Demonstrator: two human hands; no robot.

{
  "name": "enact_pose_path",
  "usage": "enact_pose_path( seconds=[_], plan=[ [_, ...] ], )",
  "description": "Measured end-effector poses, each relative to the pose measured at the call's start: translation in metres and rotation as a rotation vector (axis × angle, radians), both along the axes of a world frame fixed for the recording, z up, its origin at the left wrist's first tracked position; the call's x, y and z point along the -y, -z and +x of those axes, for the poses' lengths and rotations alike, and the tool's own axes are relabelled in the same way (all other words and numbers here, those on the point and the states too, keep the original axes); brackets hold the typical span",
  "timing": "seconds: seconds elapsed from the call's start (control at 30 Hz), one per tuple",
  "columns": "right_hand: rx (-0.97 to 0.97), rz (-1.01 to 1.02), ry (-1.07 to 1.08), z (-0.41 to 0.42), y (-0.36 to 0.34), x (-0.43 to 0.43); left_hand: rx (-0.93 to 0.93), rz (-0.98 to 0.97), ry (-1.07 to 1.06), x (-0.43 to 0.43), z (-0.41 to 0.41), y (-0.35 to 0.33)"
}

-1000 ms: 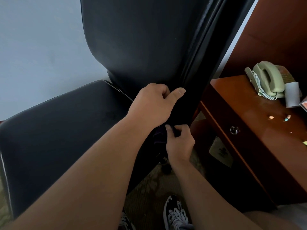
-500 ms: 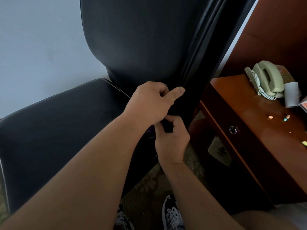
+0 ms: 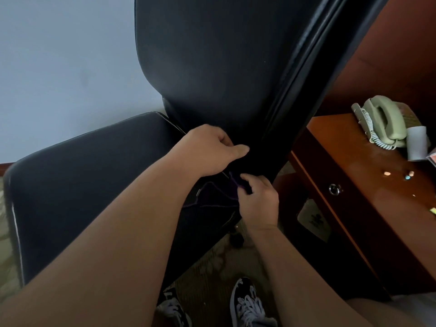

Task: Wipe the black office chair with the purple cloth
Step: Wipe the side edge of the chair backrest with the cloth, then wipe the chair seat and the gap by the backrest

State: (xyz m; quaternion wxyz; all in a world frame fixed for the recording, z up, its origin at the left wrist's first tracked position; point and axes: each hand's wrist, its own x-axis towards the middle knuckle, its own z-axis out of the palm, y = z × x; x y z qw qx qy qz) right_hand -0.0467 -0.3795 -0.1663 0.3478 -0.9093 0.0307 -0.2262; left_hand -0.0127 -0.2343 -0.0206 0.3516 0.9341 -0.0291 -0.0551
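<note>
Cloth (image 3: 229,189), purple, hangs at the seat-back joint of the chair (image 3: 212,67). My right hand (image 3: 258,201) pinches it from four o'clock; my left hand (image 3: 210,152), at eleven o'clock, curls against the backrest, and I cannot tell its grip.

Dark purple cloth (image 3: 224,194) lies bunched low against the upright black office chair (image 3: 219,67).

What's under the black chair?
A black wheel on patterned carpet. The seat hides the rest of the base.
</note>
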Motion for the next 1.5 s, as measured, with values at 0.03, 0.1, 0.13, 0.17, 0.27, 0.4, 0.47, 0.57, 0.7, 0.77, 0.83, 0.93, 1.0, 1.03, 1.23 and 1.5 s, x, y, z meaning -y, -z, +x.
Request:
enact_pose_path(
  seconds=[0.03,0.1,0.13,0.17,0.27,0.4,0.47,0.57,0.7,0.77,0.83,0.93,1.0,1.03,1.23,1.5],
  plan=[
    [-0.006,0.005,0.005,-0.001,0.001,-0.003,-0.046,0.049,0.014,-0.003,0.002,0.003],
    [-0.045,0.043,0.02,-0.004,0.003,-0.008,-0.105,0.12,0.029,-0.006,0.007,0.009],
    [-0.076,0.06,0.025,-0.005,0.005,-0.008,-0.135,0.173,0.042,-0.006,0.008,0.01],
    [-0.123,0.067,0.022,-0.005,0.007,-0.008,-0.166,0.231,0.059,-0.006,0.008,0.012],
    [-0.288,-0.041,-0.006,-0.003,0.01,-0.006,-0.269,0.327,0.071,-0.006,0.008,0.016],
    [-0.448,-0.381,0.013,-0.006,0.015,-0.015,-0.351,0.466,0.113,-0.017,0.014,0.029],
    [-0.544,-0.466,0.03,-0.008,0.019,-0.017,-0.36,0.561,0.185,-0.025,0.015,0.04],
    [-0.614,-0.417,0.032,-0.005,0.022,-0.014,-0.377,0.616,0.219,-0.037,0.007,0.059],
    [-0.603,-0.196,0.008,0.005,0.016,-0.008,-0.54,0.587,0.112,-0.058,-0.014,0.087],
    [-0.63,-0.183,-0.033,0.009,0.011,-0.006,-0.599,0.598,0.118,-0.063,-0.024,0.096],
    [-0.647,-0.209,-0.071,0.008,0.006,-0.005,-0.602,0.628,0.138,-0.058,-0.03,0.104],
    [-0.687,-0.218,-0.152,-0.004,0.0,-0.009,-0.6,0.693,0.134,-0.05,-0.032,0.112],
    [-0.719,-0.156,-0.251,-0.013,0.0,-0.012,-0.602,0.725,0.142,-0.051,-0.032,0.114],
    [-0.741,-0.097,-0.313,-0.018,-0.001,-0.014,-0.598,0.735,0.149,-0.053,-0.031,0.115],
    [-0.698,0.239,-0.356,-0.033,0.0,-0.018,-0.517,0.752,0.156,-0.063,-0.032,0.12],
    [-0.667,-0.011,-0.023,-0.032,0.011,-0.013,-0.472,0.644,0.116,-0.069,-0.035,0.128]
  ],
)
